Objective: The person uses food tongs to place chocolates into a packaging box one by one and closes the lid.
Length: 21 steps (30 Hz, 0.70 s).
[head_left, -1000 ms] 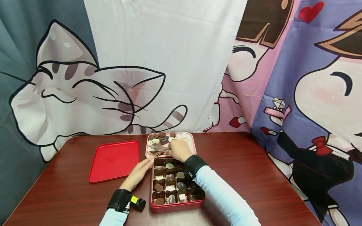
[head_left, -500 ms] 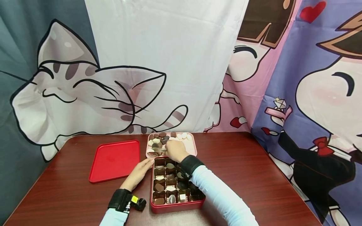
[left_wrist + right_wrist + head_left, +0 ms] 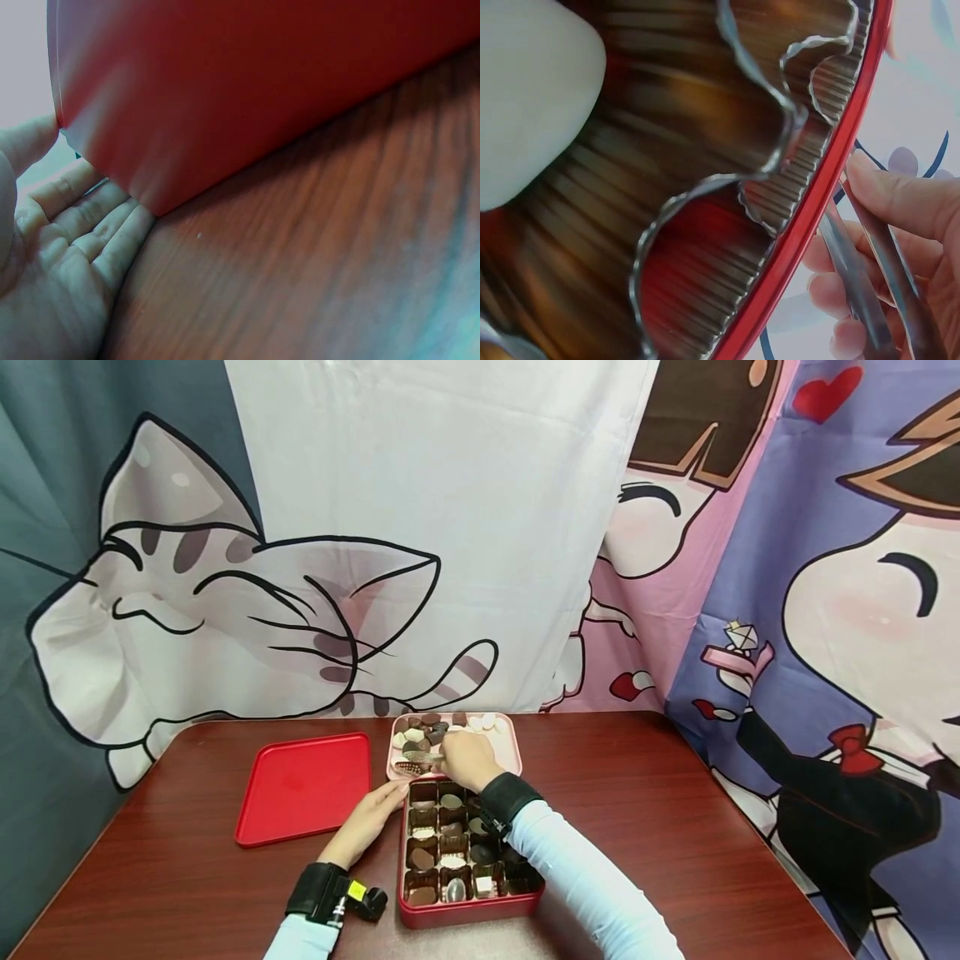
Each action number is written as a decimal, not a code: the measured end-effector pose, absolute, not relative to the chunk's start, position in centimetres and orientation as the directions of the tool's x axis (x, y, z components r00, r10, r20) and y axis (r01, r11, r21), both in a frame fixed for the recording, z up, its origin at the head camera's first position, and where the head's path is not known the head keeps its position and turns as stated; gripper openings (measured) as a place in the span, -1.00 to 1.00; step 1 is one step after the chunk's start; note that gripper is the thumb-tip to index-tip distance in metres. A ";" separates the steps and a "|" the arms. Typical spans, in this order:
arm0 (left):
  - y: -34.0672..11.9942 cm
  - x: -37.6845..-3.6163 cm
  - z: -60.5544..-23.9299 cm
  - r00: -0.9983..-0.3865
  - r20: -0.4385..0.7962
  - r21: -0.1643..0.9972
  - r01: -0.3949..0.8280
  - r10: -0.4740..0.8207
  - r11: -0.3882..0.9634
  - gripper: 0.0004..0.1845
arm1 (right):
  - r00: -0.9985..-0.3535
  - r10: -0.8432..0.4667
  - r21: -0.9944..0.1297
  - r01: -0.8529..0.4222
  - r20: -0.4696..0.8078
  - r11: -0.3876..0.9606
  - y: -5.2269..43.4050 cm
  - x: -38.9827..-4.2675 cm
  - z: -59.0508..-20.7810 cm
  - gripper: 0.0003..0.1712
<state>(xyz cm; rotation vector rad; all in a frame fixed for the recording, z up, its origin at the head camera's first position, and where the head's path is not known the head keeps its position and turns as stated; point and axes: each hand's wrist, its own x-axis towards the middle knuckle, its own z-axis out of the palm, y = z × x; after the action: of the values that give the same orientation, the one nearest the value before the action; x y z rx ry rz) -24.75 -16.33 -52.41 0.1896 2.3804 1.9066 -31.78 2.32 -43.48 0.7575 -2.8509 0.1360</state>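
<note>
My right hand holds metal food tongs over a pink tray of chocolate-like pieces, brown, dark and cream. One end of the tongs is perforated; in the right wrist view the two metal arms lie between thumb and fingers. I cannot tell whether a piece sits between the tong ends. My left hand holds the far left corner of a red box. In the left wrist view its thumb is at the rim and the fingers reach behind the corner. The box's brown compartments hold several oval pieces.
A red lid lies left of the box on the brown wooden table. The tray stands directly behind the box. A printed cloth backdrop hangs at the table's far edge.
My right hand has shifted slightly left with the tongs, whose ends now appear closer together and lower over the tray. My left hand stays at the box corner.
</note>
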 end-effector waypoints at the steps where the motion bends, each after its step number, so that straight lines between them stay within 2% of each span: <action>1: -16.3 -24.7 -52.4 -0.989 0.008 0.976 0.040 0.149 0.214 -0.49 | -0.853 -0.481 -0.039 -0.498 0.202 0.866 2.4 -31.8 -43.5 -0.56; 7: -16.3 -24.8 -52.4 -0.990 -0.006 0.971 0.028 0.141 0.239 -0.46 | -0.859 -0.466 -0.084 -0.491 0.211 0.867 2.8 -31.8 -43.0 -0.48; 13: -16.2 -24.8 -52.5 -0.990 -0.009 0.970 0.025 0.138 0.242 -0.47 | -0.866 -0.457 -0.151 -0.489 0.206 0.859 3.4 -31.9 -42.5 -0.54; 21: -16.4 -24.8 -52.6 -0.989 0.010 0.973 0.044 0.148 0.228 -0.49 | -0.880 -0.442 -0.162 -0.468 0.176 0.868 3.6 -32.0 -42.7 -0.54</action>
<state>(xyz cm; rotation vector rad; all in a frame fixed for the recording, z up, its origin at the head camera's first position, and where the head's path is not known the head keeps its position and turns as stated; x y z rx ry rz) -24.82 -16.38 -52.58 0.1874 2.3944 1.8928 -32.00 3.56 -42.68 0.7113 -2.9072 0.3030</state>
